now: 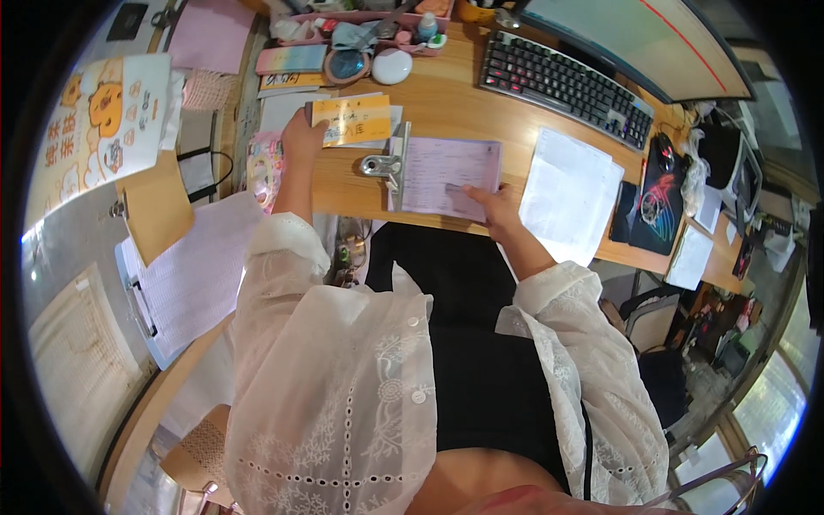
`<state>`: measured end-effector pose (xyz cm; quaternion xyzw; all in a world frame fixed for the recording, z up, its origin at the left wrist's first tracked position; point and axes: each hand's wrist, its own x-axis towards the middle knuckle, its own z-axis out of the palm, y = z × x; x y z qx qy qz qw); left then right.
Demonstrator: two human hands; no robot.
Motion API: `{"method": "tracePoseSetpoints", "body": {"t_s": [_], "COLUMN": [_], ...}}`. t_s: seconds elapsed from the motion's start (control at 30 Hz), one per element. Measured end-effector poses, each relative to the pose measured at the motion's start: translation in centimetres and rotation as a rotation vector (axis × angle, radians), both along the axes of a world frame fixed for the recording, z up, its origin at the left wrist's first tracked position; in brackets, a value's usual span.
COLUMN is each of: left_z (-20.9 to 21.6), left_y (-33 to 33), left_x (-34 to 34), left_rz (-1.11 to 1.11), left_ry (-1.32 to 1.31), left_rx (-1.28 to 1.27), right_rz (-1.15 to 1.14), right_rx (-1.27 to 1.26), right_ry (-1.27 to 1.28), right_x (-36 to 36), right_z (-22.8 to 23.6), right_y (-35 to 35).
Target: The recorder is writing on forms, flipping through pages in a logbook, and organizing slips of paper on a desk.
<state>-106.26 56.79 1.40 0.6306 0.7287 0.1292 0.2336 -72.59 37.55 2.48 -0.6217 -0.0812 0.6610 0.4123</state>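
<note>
My left hand (302, 144) pinches the left edge of a yellow-orange paper booklet (356, 120) with dark handwriting on its cover. The booklet is held over the desk, above some white papers. Right of it lies a stack of pale purple printed forms (433, 167), with a large silver bulldog clip (390, 166) on its left edge. My right hand (499, 210) grips the lower right part of this stack. One digit lies on top of the sheets; the other fingers are partly hidden.
A black keyboard (566, 90) and a monitor (652, 39) stand at the back right. White sheets (571, 193) lie right of my right hand, before a mouse (665, 153). A pink organizer (369, 17) is at the back; a clipboard (193, 275) sits at the left.
</note>
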Motion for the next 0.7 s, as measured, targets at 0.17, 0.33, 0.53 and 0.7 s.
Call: {"method": "tracePoseSetpoints", "body": {"t_s": [0.17, 0.33, 0.53, 0.7], "left_z": [-1.0, 3.8, 11.3, 13.1], "left_y": [-1.5, -7.3, -11.8, -18.7], "left_x": [0.8, 9.1, 20.8, 32.7], "left_rz": [-0.119, -0.095, -0.56, -0.172], "left_ry": [0.13, -0.628, -1.361, -1.37], "left_rx": [0.363, -0.238, -1.118, -1.065], "right_rz": [0.066, 0.32, 0.173, -0.167], "right_rx": [0.036, 0.427, 0.385, 0.278], "right_ry": [-0.215, -0.218, 0.239, 0.201], "right_x": [0.2, 2.4, 15.2, 28.1], "right_z": [-1.8, 9.1, 19.3, 18.5], "right_y": [-1.0, -1.6, -6.6, -15.8]}}
